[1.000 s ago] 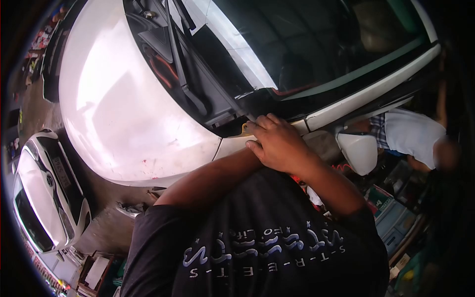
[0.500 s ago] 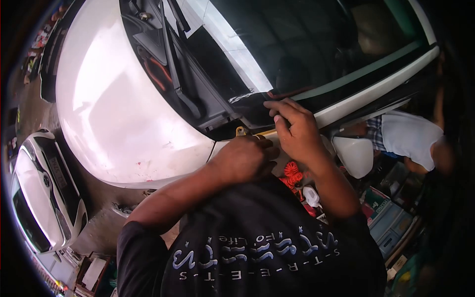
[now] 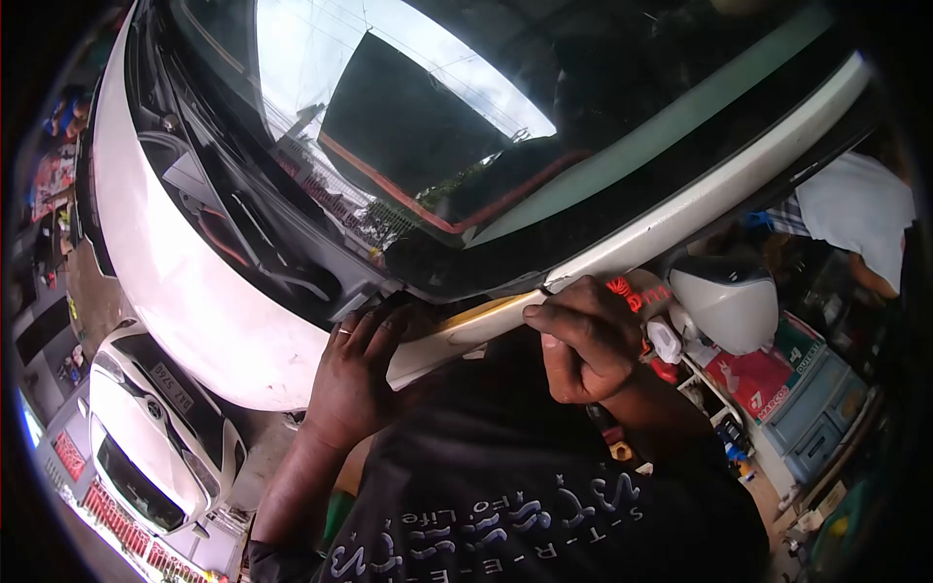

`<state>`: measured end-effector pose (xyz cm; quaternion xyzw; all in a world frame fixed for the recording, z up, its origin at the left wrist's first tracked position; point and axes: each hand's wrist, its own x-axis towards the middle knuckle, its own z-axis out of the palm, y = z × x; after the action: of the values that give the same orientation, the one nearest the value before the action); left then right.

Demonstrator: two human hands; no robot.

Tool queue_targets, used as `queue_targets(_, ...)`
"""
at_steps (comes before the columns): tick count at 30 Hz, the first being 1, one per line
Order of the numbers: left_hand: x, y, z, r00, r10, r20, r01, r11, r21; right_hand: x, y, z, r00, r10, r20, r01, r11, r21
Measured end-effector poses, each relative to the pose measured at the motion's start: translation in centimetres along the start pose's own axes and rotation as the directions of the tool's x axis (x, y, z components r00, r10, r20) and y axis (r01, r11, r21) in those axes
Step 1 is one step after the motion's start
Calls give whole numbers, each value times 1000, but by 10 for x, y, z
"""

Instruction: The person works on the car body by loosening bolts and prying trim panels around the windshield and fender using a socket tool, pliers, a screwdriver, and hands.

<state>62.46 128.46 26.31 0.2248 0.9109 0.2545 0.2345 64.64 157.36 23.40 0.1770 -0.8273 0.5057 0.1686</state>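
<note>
Near a white, rounded side mirror [image 3: 724, 303], the right hand [image 3: 588, 340] curls; the left hand [image 3: 355, 377] overlaps a white, yellow-edged strip [image 3: 476, 324] slanting up rightward; both grips unclear.

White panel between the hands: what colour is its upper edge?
The upper edge of the white panel is yellow, seen in the head view.

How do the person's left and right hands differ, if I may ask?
The left hand is extended beside the glossy white hood; the right hand curls near the white windshield pillar. The left hand shows a pale finger band; the right hand shows none. Both are ungloved.
</note>
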Motion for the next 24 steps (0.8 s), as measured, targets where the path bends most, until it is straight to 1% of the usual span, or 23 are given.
queue_targets(1, 1, -1, 6, 998, -41, 39, 41, 999, 2, 1, 4, -2, 1000, 10, 2, -10, 1000, 10)
queue_targets(3, 1, -6, 21, 995, -74, 66, 76, 997, -17, 3, 12, -5, 999, -37, 31, 36, 999, 16)
queue_targets(4, -1, -5, 26, 984, -151, 97, 163, 977, -136, 4, 15, -5, 998, -64, 19, 64, 998, 24)
queue_targets(5, -2, -2, 31, 966, -222, 134, 249, 935, -250, 6, 16, -6, 998, -58, 20, 57, 998, 31)
queue_targets(6, -3, 1, 33, 963, -229, 139, 258, 933, -250, 7, 15, -7, 998, -48, 34, 46, 997, 64)
queue_targets(8, -5, 8, 35, 957, -289, 12, 287, 945, -156, 9, 15, -11, 997, -36, 68, 29, 994, 103)
queue_targets(9, -7, 5, 37, 955, -297, 17, 296, 942, -157, 11, 14, -14, 997, -31, 73, 23, 994, 110)
queue_targets(11, -11, 0, 41, 983, -180, -45, 177, 982, -62, 16, 10, -19, 985, 17, 173, -33, 995, 92)
queue_targets(12, -11, 0, 42, 982, -183, -43, 180, 982, -65, 17, 10, -20, 980, 20, 198, -41, 994, 101)
queue_targets(14, -11, 5, 44, 965, -231, -123, 219, 970, -105, 14, 10, -19, 977, 14, 212, -30, 997, 73)
queue_targets(15, -13, 4, 45, 964, -236, -124, 223, 969, -108, 14, 11, -18, 975, 1, 221, -11, 999, 44)
queue_targets(18, -18, 1, 47, 968, -237, -86, 230, 969, -86, 14, 11, -19, 968, 5, 249, -20, 998, 55)
queue_targets(20, -19, -1, 49, 969, -233, -78, 233, 972, -12, 14, 10, -20, 963, 15, 268, -33, 998, 62)
queue_targets(23, -19, -4, 53, 975, -205, -89, 202, 979, -38, 13, 12, -20, 953, 30, 301, -54, 996, 73)
queue_targets(24, -19, -4, 53, 974, -208, -86, 205, 978, -41, 13, 13, -20, 955, 7, 295, -25, 998, 57)
